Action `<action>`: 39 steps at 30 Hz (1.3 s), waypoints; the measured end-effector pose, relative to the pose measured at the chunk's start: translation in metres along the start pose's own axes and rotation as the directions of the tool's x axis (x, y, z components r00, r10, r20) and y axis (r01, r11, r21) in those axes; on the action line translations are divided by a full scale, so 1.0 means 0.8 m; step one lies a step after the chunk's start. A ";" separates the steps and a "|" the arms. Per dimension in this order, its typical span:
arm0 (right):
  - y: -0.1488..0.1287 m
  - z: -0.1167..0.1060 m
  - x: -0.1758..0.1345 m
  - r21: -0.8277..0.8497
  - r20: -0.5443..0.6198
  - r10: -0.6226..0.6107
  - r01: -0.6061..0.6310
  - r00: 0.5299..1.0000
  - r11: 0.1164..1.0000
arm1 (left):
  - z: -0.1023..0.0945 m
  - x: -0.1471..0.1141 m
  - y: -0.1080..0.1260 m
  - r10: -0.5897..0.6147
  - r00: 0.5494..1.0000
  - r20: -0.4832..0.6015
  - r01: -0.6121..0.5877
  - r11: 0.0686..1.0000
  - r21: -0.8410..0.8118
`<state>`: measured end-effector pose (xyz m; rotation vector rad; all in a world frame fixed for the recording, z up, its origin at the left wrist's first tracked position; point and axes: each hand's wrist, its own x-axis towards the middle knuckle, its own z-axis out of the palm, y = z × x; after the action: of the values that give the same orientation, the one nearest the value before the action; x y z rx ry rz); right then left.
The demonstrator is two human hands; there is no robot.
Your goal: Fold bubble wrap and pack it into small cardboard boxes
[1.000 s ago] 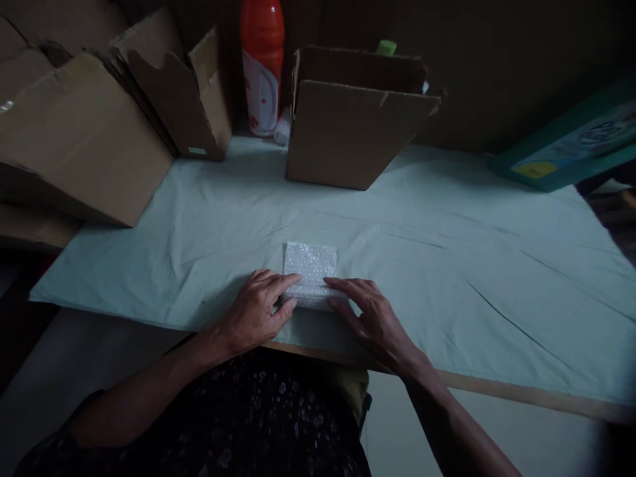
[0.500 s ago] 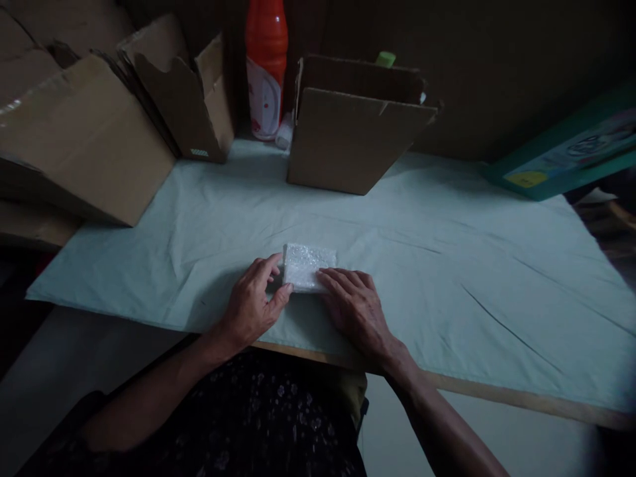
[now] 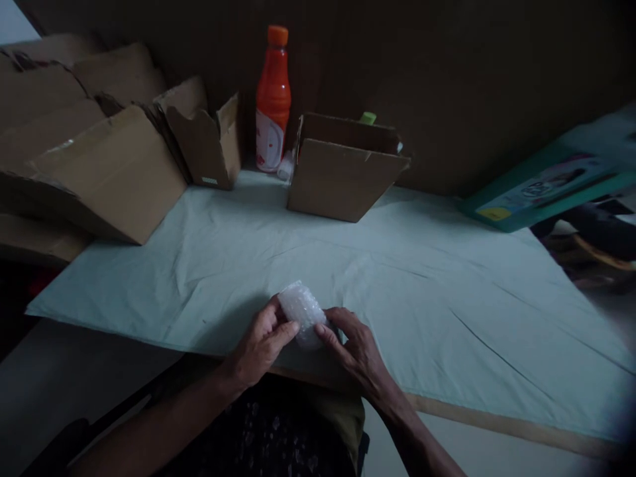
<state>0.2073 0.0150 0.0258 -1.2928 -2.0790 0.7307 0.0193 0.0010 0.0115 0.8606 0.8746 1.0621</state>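
Note:
A small packet of bubble wrap (image 3: 301, 310), whitish and clear, is held tilted above the pale green cloth near the table's front edge. My left hand (image 3: 267, 338) grips its left side, thumb on the near face and fingers behind. On the opposite side my right hand (image 3: 350, 341) pinches the lower right edge between thumb and fingers. Whatever the wrap may contain cannot be made out.
Pale green cloth (image 3: 407, 305) covers the table. An open cardboard box (image 3: 338, 179) stands at the back, beside an orange bottle (image 3: 273, 99). More cardboard boxes (image 3: 114, 179) crowd the left; a green container (image 3: 539, 189) leans at the right.
The bubble-wrap packet lay flat on the cloth and is now lifted and turned at a slant. Both my hands have closed on its sides. The view has tipped upward.

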 end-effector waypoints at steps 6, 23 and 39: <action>0.009 -0.006 0.004 -0.019 -0.003 -0.051 0.051 0.999 0.999 | -0.001 0.004 0.004 0.005 1.000 -0.013 -0.004 0.998 0.055; 0.058 -0.064 0.004 0.455 0.164 0.341 -0.378 0.926 0.806 | 0.015 0.179 0.136 0.587 0.640 0.496 -0.516 -0.150 0.843; 0.059 -0.159 -0.034 0.484 -0.195 0.345 -0.216 0.918 0.848 | 0.003 0.172 0.191 0.612 0.597 0.519 -0.553 -0.154 0.819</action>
<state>0.3364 0.0266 0.0744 -1.3478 -1.3953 1.0293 0.0008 0.1705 0.1265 2.6445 1.2317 1.2225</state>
